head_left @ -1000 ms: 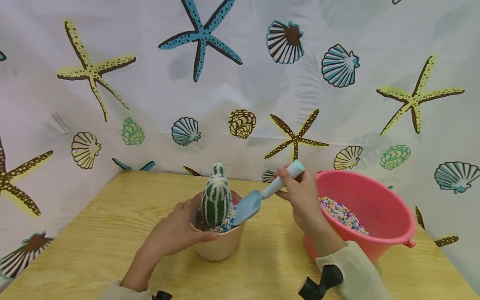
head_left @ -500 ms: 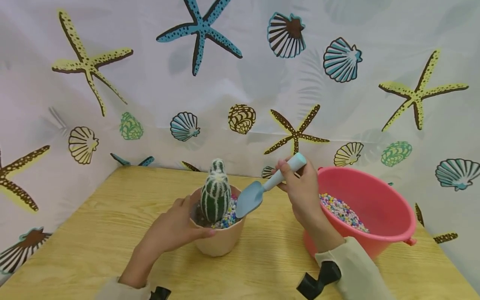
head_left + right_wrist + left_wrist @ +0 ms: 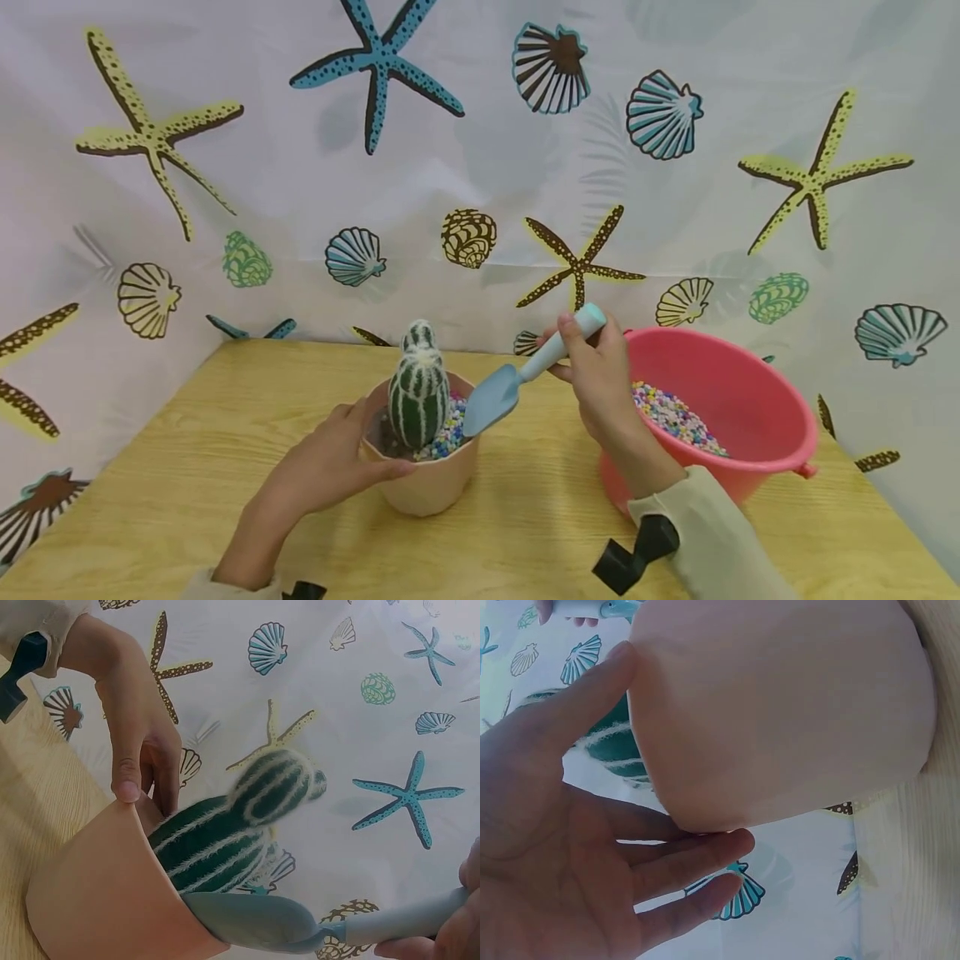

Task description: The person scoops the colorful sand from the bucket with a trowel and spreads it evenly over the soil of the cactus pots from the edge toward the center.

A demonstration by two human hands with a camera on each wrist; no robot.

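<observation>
A peach flowerpot (image 3: 431, 492) stands on the table in the head view. Rising from it is a green cactus (image 3: 417, 408) with fuzzy white stripes, and small multicoloured beads (image 3: 450, 433) lie beside its base on the right. My left hand (image 3: 322, 462) grips the pot's left side, thumb at the front rim; in the left wrist view the fingers (image 3: 690, 866) lie along its wall. My right hand (image 3: 603, 379) holds a light blue trowel (image 3: 491, 400) by its handle, the bare-looking blade slanting down over the pot's right rim. The right wrist view shows the blade close to the cactus.
Right of the pot, a pink bucket (image 3: 750, 417) holds similar multicoloured beads (image 3: 675, 421), with my right forearm passing in front of it. A white cloth with starfish and shell prints (image 3: 487, 150) hangs behind the wooden table (image 3: 255, 400).
The trowel's blade has lifted slightly at the pot's rim, and its hollow face turns more into view. Both hands keep their hold; the head view has shifted a little.
</observation>
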